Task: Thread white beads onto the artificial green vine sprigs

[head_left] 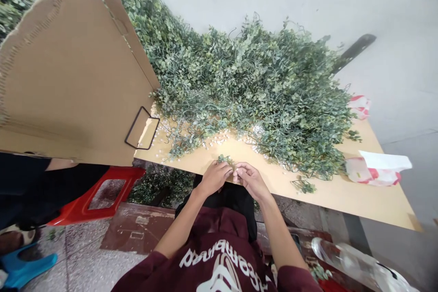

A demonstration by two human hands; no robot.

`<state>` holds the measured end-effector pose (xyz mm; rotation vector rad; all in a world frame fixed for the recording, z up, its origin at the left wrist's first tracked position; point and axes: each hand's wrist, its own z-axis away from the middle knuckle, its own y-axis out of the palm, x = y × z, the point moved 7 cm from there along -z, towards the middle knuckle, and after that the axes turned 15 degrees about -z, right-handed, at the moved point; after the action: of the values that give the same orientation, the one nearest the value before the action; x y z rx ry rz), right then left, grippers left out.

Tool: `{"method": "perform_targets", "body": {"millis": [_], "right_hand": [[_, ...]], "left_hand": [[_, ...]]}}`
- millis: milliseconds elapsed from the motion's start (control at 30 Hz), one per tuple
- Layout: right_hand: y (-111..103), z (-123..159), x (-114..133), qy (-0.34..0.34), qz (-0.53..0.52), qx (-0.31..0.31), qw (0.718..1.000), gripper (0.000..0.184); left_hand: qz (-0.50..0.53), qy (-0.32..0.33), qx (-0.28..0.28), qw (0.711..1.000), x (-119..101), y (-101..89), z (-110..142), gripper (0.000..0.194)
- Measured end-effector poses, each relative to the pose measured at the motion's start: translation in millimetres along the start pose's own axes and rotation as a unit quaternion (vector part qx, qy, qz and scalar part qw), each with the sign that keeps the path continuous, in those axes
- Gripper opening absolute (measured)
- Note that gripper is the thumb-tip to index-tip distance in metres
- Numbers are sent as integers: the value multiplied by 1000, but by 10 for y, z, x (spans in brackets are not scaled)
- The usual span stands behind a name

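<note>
At the table's front edge, my left hand (216, 176) is closed around a small sprig of artificial greenery (225, 159), whose leaves stick out past the fingers. Close beside it, my right hand (249, 178) has thumb and fingers pinched together near the sprig's stem; whatever is between the fingertips is too small to make out. A large heap of green leafy sprigs (267, 82) covers the far side of the table (369, 205). Many tiny pale beads (219, 138) lie scattered along the heap's front. One loose sprig (304, 185) rests right of my hands.
A big cardboard sheet (78, 64) stands at the left, with a dark wire frame (142, 127) by its corner. Red-and-white plastic wrapping (372, 173) lies at the right. Below are a red stool (99, 196), a wooden bench (137, 228) and a seated person's dark-clothed leg (68, 187).
</note>
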<state>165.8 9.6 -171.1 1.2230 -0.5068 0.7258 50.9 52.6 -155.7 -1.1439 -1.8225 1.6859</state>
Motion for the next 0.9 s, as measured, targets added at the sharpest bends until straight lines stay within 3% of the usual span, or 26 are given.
{"method": "perform_targets", "body": {"millis": [267,467,700,900], "right_hand": [[-171,9,-57,8,-36,-49,998,24],[-330,-14,-50,-28,-61,-94,993,24],[-269,9,-24,-57,-68,-105,991,31],[-61,47,28,-74,-1,-74,995,22]], "left_hand": [[39,15,-11,999,10,-9,32,33],[99,9,-22,995,30,-89,48,34],[174,26,-33,984,69,-198,76,34],[133,16,-20,991,63,-108,62,37]]}}
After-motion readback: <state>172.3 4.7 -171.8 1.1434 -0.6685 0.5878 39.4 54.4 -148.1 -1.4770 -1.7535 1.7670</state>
